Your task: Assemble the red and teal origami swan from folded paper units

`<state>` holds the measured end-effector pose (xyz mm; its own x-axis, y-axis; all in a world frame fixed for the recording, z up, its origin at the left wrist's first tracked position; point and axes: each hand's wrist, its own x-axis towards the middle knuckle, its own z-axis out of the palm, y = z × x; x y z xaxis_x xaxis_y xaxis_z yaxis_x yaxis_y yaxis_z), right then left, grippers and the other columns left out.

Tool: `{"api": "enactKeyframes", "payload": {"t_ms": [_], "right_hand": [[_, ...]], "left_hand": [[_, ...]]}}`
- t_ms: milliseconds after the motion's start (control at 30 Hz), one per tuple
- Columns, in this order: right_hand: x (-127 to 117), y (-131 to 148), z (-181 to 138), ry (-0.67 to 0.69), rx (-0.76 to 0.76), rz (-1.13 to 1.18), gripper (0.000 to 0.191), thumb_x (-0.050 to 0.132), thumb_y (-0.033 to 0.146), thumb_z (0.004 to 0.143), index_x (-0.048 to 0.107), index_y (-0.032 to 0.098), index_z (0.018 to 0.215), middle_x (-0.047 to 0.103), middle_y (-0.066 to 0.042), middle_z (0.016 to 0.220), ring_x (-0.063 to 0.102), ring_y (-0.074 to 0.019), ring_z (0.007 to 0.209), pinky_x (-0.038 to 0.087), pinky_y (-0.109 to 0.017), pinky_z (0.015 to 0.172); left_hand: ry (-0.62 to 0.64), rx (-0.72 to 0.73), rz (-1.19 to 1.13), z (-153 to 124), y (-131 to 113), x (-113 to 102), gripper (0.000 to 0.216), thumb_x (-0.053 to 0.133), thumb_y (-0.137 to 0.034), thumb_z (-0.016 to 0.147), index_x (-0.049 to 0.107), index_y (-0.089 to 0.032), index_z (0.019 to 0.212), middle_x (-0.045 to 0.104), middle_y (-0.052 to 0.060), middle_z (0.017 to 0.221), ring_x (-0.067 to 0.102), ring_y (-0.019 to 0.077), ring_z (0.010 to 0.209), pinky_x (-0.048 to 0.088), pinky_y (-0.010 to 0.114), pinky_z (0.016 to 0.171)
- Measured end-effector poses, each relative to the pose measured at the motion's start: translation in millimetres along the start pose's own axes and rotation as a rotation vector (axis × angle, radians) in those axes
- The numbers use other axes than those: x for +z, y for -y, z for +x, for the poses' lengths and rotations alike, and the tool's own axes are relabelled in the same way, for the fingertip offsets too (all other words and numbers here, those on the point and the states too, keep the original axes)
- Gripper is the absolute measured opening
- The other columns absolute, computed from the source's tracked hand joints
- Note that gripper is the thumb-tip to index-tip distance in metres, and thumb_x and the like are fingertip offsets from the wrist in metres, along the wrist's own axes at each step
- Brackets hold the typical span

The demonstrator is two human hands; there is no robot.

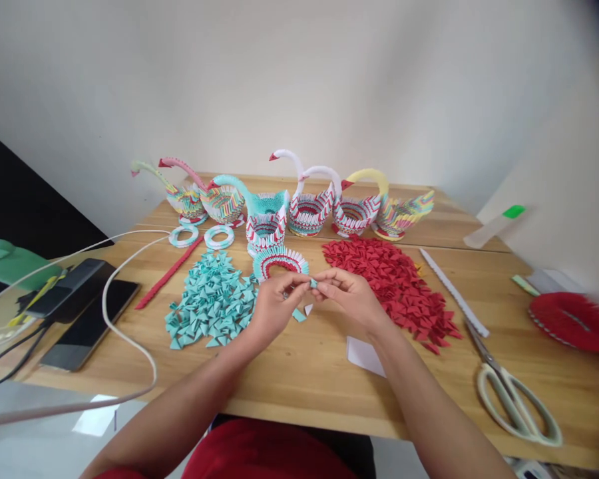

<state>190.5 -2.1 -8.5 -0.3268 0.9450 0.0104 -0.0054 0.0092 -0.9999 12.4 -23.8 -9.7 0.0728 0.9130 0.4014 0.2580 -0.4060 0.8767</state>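
Observation:
Between the fingertips of both my hands is a small turquoise folded paper piece (313, 283). My left hand (279, 303) pinches it from the left, and my right hand (349, 293) pinches it from the right. Just behind my fingers lies a ring of folded paper (267, 261) in turquoise, white and red, its near side partly hidden by my hands. Below my hands, a loose turquoise piece (299, 315) and a small white piece (308, 309) rest on the table. A turquoise pile (212, 303) is at left, a red pile (394, 286) at right.
Several paper swans (312, 209) stand along the back. Two small paper rings (219, 237) lie left of centre. Scissors (512, 392) and a white strip (452, 289) are at right, beside a red spiky paper piece (574, 322). A phone (90, 326) and white cable (130, 332) occupy the left.

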Motion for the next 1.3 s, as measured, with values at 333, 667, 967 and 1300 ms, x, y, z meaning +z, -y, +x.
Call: {"api": "enactKeyframes", "payload": {"t_ms": [333, 667, 967, 1300], "right_hand": [[3, 5, -5, -0.015, -0.279, -0.629, 0.032, 0.063, 0.029, 0.085, 0.068, 0.028, 0.117, 0.075, 0.000, 0.080, 0.070, -0.0190, 0.075, 0.051, -0.031, 0.076], [-6, 14, -10, 0.001, -0.397, -0.719, 0.025, 0.057, 0.026, 0.092, 0.070, 0.026, 0.113, 0.077, -0.002, 0.095, 0.072, -0.0175, 0.083, 0.055, -0.028, 0.077], [-8, 11, -7, -0.104, -0.366, -0.609, 0.017, 0.062, 0.026, 0.088, 0.072, 0.023, 0.102, 0.075, -0.003, 0.091, 0.070, -0.0181, 0.082, 0.053, -0.028, 0.073], [5, 11, -7, -0.038, -0.283, -0.469, 0.011, 0.065, 0.027, 0.083, 0.071, 0.021, 0.090, 0.074, -0.001, 0.080, 0.068, -0.0158, 0.071, 0.051, -0.026, 0.067]], "left_hand": [[0.037, -0.143, -0.141, -2, 4, 4, 0.018, 0.064, -0.028, 0.082, 0.076, -0.016, 0.090, 0.076, 0.004, 0.084, 0.067, 0.0176, 0.077, 0.053, 0.025, 0.069], [0.151, -0.274, -0.255, -3, -2, 2, 0.026, 0.060, -0.033, 0.084, 0.074, -0.013, 0.092, 0.067, 0.001, 0.067, 0.060, 0.0128, 0.061, 0.050, 0.023, 0.062], [0.204, -0.411, -0.543, -2, -1, 6, 0.041, 0.071, -0.028, 0.075, 0.058, -0.014, 0.111, 0.068, 0.000, 0.070, 0.063, 0.0124, 0.060, 0.052, 0.024, 0.060], [0.113, -0.303, -0.183, -8, 0, 7, 0.015, 0.063, -0.029, 0.081, 0.061, -0.015, 0.075, 0.067, 0.001, 0.063, 0.061, 0.0120, 0.057, 0.046, 0.022, 0.056]]}}
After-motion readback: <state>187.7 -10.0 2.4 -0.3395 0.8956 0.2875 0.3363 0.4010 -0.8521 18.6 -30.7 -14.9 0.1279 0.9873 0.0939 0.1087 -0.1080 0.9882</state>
